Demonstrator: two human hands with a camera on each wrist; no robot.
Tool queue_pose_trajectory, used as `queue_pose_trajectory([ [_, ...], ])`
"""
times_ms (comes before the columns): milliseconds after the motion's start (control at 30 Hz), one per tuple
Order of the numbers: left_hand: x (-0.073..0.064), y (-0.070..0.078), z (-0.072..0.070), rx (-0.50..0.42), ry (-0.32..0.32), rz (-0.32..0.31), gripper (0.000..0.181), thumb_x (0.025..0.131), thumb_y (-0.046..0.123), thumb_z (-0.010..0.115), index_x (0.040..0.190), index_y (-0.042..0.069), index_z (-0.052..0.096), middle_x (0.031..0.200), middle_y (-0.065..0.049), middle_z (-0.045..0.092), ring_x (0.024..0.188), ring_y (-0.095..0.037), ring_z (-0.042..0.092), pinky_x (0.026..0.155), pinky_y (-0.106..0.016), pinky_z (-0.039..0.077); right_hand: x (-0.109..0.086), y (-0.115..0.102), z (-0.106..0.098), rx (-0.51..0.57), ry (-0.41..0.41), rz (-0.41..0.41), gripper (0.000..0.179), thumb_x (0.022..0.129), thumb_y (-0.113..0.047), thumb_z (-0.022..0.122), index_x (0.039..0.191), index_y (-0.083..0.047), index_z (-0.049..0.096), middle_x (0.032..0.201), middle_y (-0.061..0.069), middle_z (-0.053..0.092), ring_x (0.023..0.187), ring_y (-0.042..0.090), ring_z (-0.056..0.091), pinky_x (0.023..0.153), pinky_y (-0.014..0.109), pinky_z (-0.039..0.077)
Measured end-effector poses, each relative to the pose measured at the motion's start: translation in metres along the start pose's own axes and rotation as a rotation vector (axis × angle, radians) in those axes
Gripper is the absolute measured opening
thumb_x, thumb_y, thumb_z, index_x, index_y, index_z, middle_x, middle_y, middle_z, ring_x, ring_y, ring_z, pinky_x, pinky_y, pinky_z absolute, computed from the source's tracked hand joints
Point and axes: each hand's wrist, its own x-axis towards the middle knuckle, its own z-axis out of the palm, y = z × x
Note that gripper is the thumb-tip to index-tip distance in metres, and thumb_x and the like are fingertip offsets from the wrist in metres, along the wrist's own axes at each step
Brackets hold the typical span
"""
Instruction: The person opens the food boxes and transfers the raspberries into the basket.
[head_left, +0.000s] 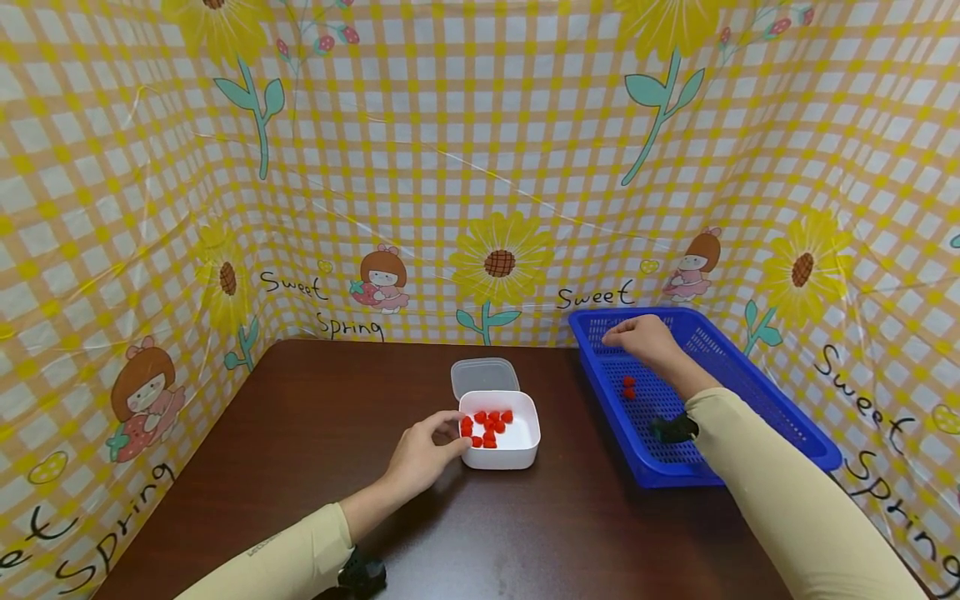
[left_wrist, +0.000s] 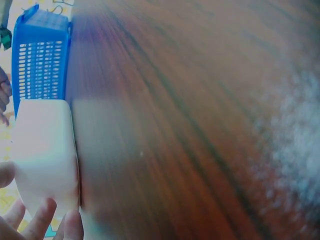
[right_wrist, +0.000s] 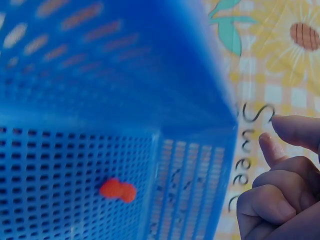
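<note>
A white plastic box stands on the table with several small red berry-like pieces inside, mostly in its left half. My left hand holds the box at its left side, thumb on the near part and a finger at the rim. In the left wrist view, the fingers lie against the box's outer wall. Above the far left part of a blue basket hovers my right hand. Its thumb and forefinger are slightly apart with nothing seen between them; the other fingers are curled. Two red pieces lie on the basket floor.
A clear lid lies behind the white box. The basket, with raised slotted walls, occupies the right side of the dark wooden table. Checked cloth with sunflowers hangs around the back and sides.
</note>
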Motion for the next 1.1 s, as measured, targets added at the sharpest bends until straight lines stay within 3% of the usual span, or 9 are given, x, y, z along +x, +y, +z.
queue_pose_trajectory([
  [167,0.000,-0.001,0.000,0.014,0.001,0.000,0.041,0.089,0.032,0.078,0.126,0.017,0.068,0.095,0.003,0.070,0.085,-0.014,0.062,0.065,-0.030,0.047,-0.002,-0.015,0.008,0.035,-0.020,-0.004,0.041,0.098,-0.028,0.064,0.125,0.003,0.067,0.139,0.027,0.056,0.133,0.045,0.046,0.107,0.060,0.037],
  [367,0.000,0.000,0.000,0.015,0.005,0.003,0.040,0.089,0.032,0.077,0.125,0.018,0.068,0.094,0.004,0.070,0.084,-0.014,0.060,0.065,-0.030,0.047,-0.002,-0.030,0.017,0.042,-0.034,-0.032,0.038,0.098,-0.028,0.064,0.124,0.001,0.068,0.137,0.024,0.058,0.119,0.038,0.051,0.095,0.052,0.043],
  [433,0.000,0.000,0.000,0.011,0.005,0.002,0.040,0.089,0.032,0.077,0.126,0.018,0.068,0.094,0.005,0.069,0.084,-0.014,0.061,0.066,-0.030,0.047,-0.001,-0.034,0.020,0.048,-0.037,-0.034,0.036,0.097,-0.027,0.065,0.122,-0.001,0.070,0.105,0.018,0.068,0.092,0.030,0.058,0.079,0.043,0.048],
  [467,0.000,0.000,0.000,0.011,0.004,0.002,0.040,0.089,0.032,0.077,0.126,0.018,0.068,0.094,0.005,0.070,0.084,-0.014,0.061,0.066,-0.030,0.047,-0.002,-0.036,0.021,0.052,-0.042,-0.034,0.036,0.097,-0.027,0.066,0.122,-0.001,0.070,0.103,0.016,0.067,0.083,0.027,0.054,0.070,0.038,0.046],
  [533,0.000,0.000,0.000,0.009,0.004,0.001,0.040,0.089,0.032,0.077,0.126,0.018,0.068,0.095,0.004,0.069,0.085,-0.014,0.061,0.067,-0.030,0.047,-0.002,-0.040,0.024,0.070,-0.057,-0.020,0.037,0.096,-0.027,0.067,0.123,-0.001,0.070,0.074,0.003,0.057,0.060,0.017,0.041,0.055,0.030,0.036],
  [600,0.000,0.000,0.000,0.008,0.003,0.000,0.040,0.089,0.032,0.077,0.126,0.018,0.068,0.095,0.004,0.070,0.086,-0.014,0.061,0.067,-0.030,0.048,-0.002,-0.044,0.027,0.086,-0.067,-0.014,0.037,0.096,-0.026,0.068,0.123,-0.001,0.069,0.060,-0.006,0.038,0.050,0.011,0.028,0.047,0.027,0.029],
  [700,0.000,0.000,0.000,0.006,0.001,0.001,0.040,0.089,0.032,0.077,0.126,0.018,0.068,0.095,0.004,0.070,0.086,-0.014,0.062,0.067,-0.030,0.048,-0.004,-0.049,0.031,0.103,-0.081,-0.015,0.036,0.096,-0.024,0.067,0.123,-0.002,0.070,0.055,-0.010,0.028,0.046,0.009,0.025,0.045,0.025,0.028],
  [933,0.000,0.000,0.000,0.006,-0.002,0.002,0.040,0.089,0.032,0.077,0.126,0.018,0.068,0.095,0.004,0.070,0.086,-0.014,0.063,0.066,-0.030,0.048,-0.005,-0.055,0.040,0.130,-0.091,-0.019,0.033,0.095,-0.024,0.068,0.120,-0.004,0.072,0.059,-0.008,0.036,0.046,0.009,0.023,0.045,0.025,0.028],
  [1100,0.000,0.002,0.000,0.009,0.000,0.000,0.040,0.089,0.031,0.077,0.126,0.017,0.068,0.095,0.003,0.070,0.085,-0.014,0.063,0.066,-0.029,0.048,-0.006,-0.058,0.046,0.136,-0.096,-0.005,0.033,0.094,-0.027,0.069,0.120,-0.006,0.072,0.098,0.004,0.061,0.060,0.011,0.033,0.055,0.027,0.036],
])
